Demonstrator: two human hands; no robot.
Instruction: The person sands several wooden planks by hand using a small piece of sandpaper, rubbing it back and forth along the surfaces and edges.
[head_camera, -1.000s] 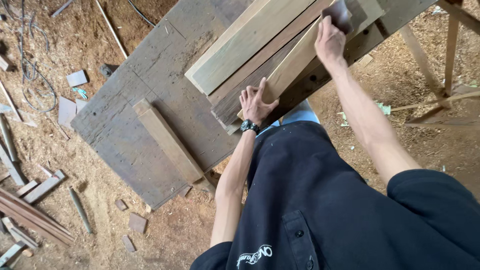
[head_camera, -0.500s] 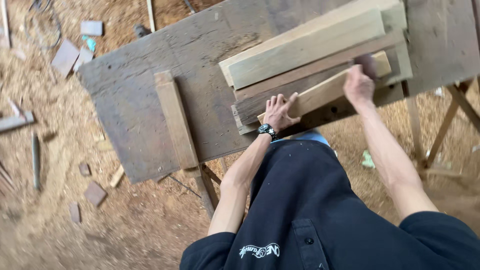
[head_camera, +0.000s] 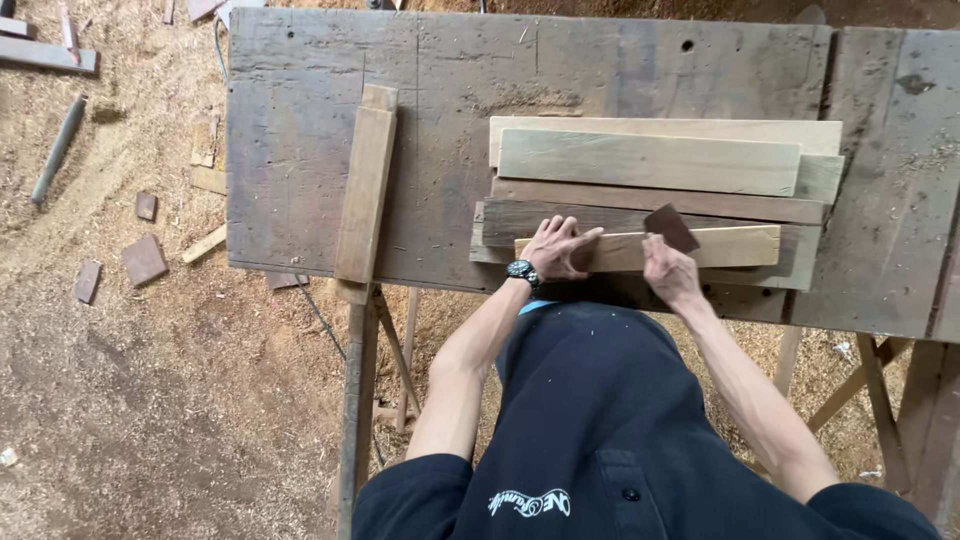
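Note:
My left hand (head_camera: 556, 247) lies flat with spread fingers on the left end of a pale narrow wood strip (head_camera: 735, 246), pinning it to the darker boards beneath. My right hand (head_camera: 668, 268) grips a dark brown sheet of sandpaper (head_camera: 671, 227) and presses it on the strip's middle. A dark watch sits on my left wrist. The strip rests on a stack of planks (head_camera: 650, 160) on the weathered workbench (head_camera: 300, 100).
A loose wooden batten (head_camera: 365, 195) lies upright-wise on the bench's left part. Sawdust covers the ground, with wood offcuts (head_camera: 143, 259) and a grey rod (head_camera: 57, 149) at the left. Trestle legs (head_camera: 360, 400) stand under the bench.
The view has swung so the bench now lies level. My right hand has slid the sandpaper leftward along the strip toward my left hand, which stays pressed on the strip's end.

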